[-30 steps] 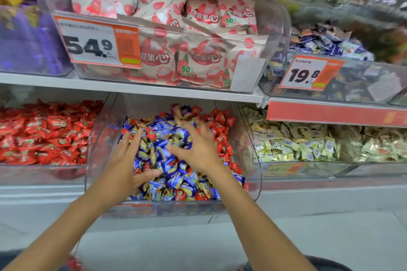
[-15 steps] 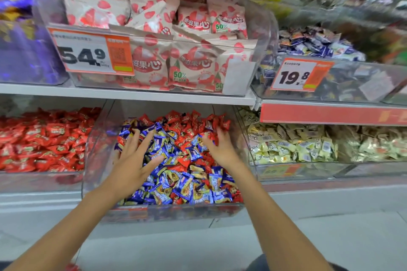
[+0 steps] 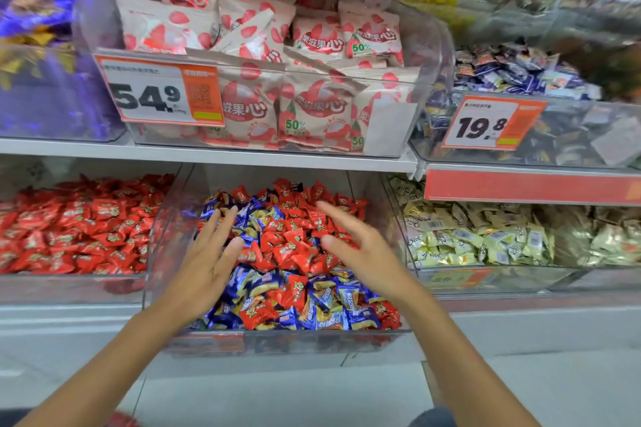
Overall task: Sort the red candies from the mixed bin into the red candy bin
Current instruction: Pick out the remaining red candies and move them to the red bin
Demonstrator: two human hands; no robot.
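Observation:
The clear mixed bin [image 3: 163,253] on the lower shelf holds red candies [image 3: 295,246] heaped in its middle and back, with blue candies [image 3: 333,308] mostly along the front and left. My left hand [image 3: 208,260] lies flat on the left side of the heap, fingers straight and spread. My right hand [image 3: 360,246] hovers over the right side, fingers extended, holding nothing. To the left stands the red candy bin [image 3: 69,282], full of red wrapped candies [image 3: 76,229].
A bin of pale yellow candies [image 3: 485,239] sits right of the mixed bin. The shelf above [image 3: 208,156] carries strawberry snack bags [image 3: 277,80] with a 54.9 price tag and a bin of dark blue sweets [image 3: 513,69] tagged 19.8. Grey floor lies below.
My right hand has swept from the middle of the heap to the back right, then pulled back and opened. More red candies now show on top. My left hand stayed on the left side.

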